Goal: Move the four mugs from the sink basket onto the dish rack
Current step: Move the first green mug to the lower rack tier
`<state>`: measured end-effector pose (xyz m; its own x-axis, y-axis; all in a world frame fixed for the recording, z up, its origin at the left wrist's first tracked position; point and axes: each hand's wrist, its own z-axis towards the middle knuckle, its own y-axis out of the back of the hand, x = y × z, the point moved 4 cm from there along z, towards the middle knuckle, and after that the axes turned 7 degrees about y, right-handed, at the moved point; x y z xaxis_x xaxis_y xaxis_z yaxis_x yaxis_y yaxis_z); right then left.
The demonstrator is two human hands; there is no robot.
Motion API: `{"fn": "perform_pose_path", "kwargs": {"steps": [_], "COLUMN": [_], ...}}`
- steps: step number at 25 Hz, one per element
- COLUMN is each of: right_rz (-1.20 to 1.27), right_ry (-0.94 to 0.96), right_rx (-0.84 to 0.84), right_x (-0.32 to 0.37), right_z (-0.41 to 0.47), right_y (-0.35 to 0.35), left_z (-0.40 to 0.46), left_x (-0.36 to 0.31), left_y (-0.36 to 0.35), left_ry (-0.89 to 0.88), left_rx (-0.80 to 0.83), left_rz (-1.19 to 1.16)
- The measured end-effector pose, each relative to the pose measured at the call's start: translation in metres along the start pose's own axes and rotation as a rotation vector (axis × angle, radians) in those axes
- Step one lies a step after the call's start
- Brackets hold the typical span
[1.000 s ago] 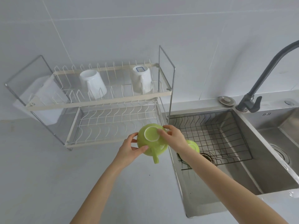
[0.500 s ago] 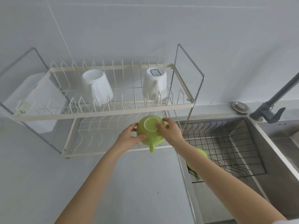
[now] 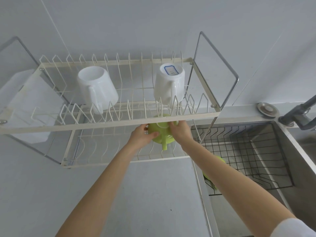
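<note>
Racking the third mug looks like the step in hand. In the head view, both hands hold a green mug (image 3: 159,134) upside down, base toward the camera and handle pointing down toward the person, just under the front rail of the rack (image 3: 109,123). It sits in the lower tier's space, above the wires at its right end; whether its rim already touches them I cannot tell. Two white mugs (image 3: 97,88) (image 3: 169,84) already stand inverted on the upper tier. Another green mug (image 3: 220,160) lies in the basket (image 3: 256,147), mostly hidden behind the right forearm.

The next move, I judge, calls for lowering the mug so its rim settles between the lower wires, then letting go and reaching back to the basket.

The left hand (image 3: 142,136) clasps the mug's left side, thumb laid across its front. The right hand (image 3: 180,132) grips the right side, fingers curled over the base and partly hidden by the rail. Both forearms stretch forward and converge at the mug.
</note>
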<state>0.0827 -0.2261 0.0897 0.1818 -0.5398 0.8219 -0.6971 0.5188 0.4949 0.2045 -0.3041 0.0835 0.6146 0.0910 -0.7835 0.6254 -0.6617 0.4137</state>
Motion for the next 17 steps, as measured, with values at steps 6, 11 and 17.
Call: {"fn": "perform_pose_path", "kwargs": {"steps": [6,11,17], "right_rz": [-0.178,-0.169,-0.219], "right_ry": [0.155,0.241,0.253], "right_rx": [0.043,0.037,0.047], "right_x": [0.007,0.002,0.002], "right_z": [-0.008,-0.010,-0.011], "right_y": [-0.001,-0.006,-0.005], "left_z": [-0.004,-0.006,-0.010], "left_x": [-0.005,-0.007,-0.010], "left_y": [-0.006,-0.010,-0.010], "left_ry": [-0.062,-0.144,-0.144], "left_rx": [-0.018,-0.018,-0.016], "left_rz": [0.065,0.120,0.159]}}
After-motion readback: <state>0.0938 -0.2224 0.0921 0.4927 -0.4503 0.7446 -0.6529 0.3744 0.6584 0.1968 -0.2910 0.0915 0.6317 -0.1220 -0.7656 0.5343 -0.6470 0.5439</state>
